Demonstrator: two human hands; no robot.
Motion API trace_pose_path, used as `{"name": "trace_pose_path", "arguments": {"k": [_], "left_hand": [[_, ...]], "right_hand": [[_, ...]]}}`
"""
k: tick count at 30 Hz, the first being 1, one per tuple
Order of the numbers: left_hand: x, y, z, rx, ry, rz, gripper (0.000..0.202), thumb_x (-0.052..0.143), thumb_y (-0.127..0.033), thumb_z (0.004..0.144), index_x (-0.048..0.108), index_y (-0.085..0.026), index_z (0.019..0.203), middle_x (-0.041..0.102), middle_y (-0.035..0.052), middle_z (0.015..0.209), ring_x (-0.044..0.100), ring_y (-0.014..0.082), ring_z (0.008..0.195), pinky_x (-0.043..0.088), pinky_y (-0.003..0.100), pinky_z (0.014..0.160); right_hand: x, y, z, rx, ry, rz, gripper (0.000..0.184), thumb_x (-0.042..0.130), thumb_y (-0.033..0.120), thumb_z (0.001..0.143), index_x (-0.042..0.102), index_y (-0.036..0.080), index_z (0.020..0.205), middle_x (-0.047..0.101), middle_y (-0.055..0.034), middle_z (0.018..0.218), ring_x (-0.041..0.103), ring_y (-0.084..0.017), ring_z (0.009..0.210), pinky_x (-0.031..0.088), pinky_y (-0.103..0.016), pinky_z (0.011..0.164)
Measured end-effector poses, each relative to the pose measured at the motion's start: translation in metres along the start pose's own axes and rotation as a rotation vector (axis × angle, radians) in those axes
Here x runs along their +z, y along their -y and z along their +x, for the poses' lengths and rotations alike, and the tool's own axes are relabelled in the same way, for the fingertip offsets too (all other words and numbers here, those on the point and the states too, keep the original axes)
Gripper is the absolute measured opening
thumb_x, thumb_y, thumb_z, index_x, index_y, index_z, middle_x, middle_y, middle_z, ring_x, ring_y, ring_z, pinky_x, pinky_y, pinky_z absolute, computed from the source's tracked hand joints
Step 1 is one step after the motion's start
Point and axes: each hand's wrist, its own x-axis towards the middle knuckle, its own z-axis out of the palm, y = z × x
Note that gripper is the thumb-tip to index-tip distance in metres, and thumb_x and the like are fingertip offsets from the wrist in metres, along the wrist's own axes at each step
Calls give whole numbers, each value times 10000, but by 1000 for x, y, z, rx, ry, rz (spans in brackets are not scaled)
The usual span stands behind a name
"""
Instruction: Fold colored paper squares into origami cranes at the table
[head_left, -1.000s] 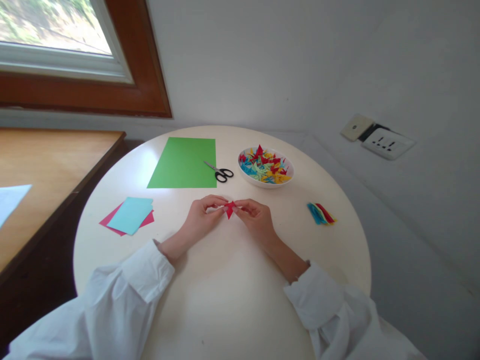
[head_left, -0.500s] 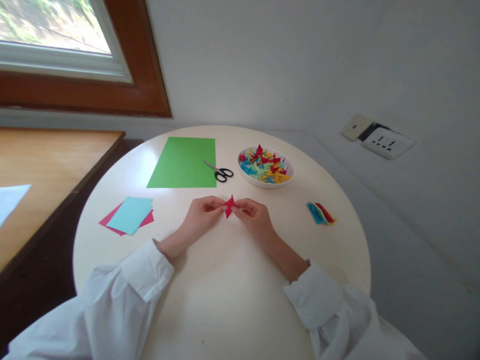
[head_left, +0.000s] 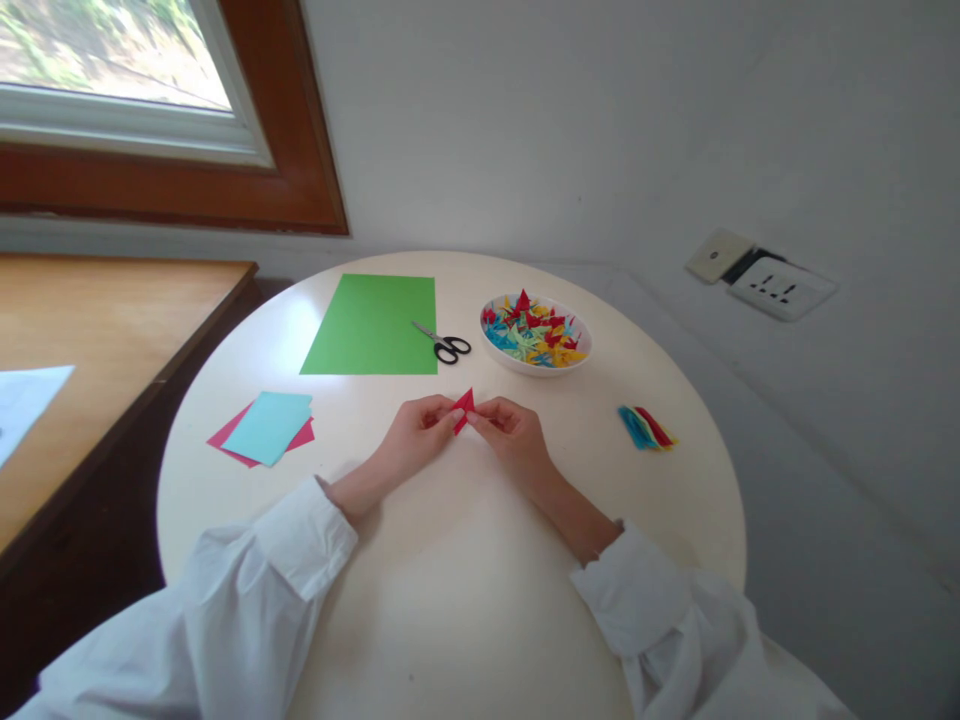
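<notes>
Now pinching a red folded paper (head_left: pixel 468 400) between left hand (head_left: pixel 422 422) and right hand (head_left: pixel 517 430), near the middle of the round white table (head_left: pixel 465 600)!

Starting far left, spot light-blue paper (head_left: pixel 268 427) lying across pink paper (head_left: pixel 217 440). Moving along, see a green sheet (head_left: pixel 371 325) lying flat toward the far edge. Here at the left hand, clamping thumb and fingers on the red folded paper's left side. Just behind, catch black-handled scissors (head_left: pixel 440 345) with blades over the green sheet. At the right hand, clamping likewise on the opposite side. Farther back, see a white bowl (head_left: pixel 525 367) of colourful folded pieces (head_left: pixel 536 335); finally, rightmost, a fanned multicoloured bundle (head_left: pixel 647 428).
</notes>
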Motion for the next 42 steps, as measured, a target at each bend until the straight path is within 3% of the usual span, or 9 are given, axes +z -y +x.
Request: {"name": "trace_pose_path", "arguments": {"k": [6,11,15,22,28,42], "left_hand": [[-1,3,-1,15,46,35,303,499,-395,775,565,-119,668,512,-10,563,402,83,511,282,203,468],[-1,0,-4,41,212,-36,298,517,-407,784,565,-129,689,559,2,619,467,89,556,345,201,508],[-1,-1,-5,37,303,-52,298,510,-409,796,570,-134,698,569,2,626,490,86,558,377,202,529],[-4,-8,-5,-37,255,-115,333,513,-450,783,595,-135,714,590,18,636,530,112,600,411,229,588],[-3,-8,-5,-46,301,-163,324,533,-445,774,617,-136,724,631,49,699,563,131,661,433,251,653],[-5,-10,-5,-82,213,-84,341,545,-455,759,569,-151,606,537,-13,517,450,86,483,336,211,489]], "right_hand": [[-2,8,0,-68,68,-43,214,574,376,699,585,172,635,588,-5,613,504,-122,588,398,-253,575],[-3,7,0,-76,120,-96,331,533,441,723,455,189,522,419,48,482,367,-89,479,296,-236,472],[-4,5,0,-35,166,-121,336,537,445,704,446,187,509,391,55,465,329,-82,463,261,-238,458],[-4,5,-1,-71,80,-83,335,538,427,716,444,193,496,409,49,459,358,-92,469,291,-241,470],[-2,4,-2,-45,74,15,340,565,452,722,463,193,525,446,45,467,412,-97,468,347,-247,489],[-5,7,-1,-52,24,-16,325,571,413,716,501,187,493,486,36,473,431,-100,488,350,-253,518]]}}
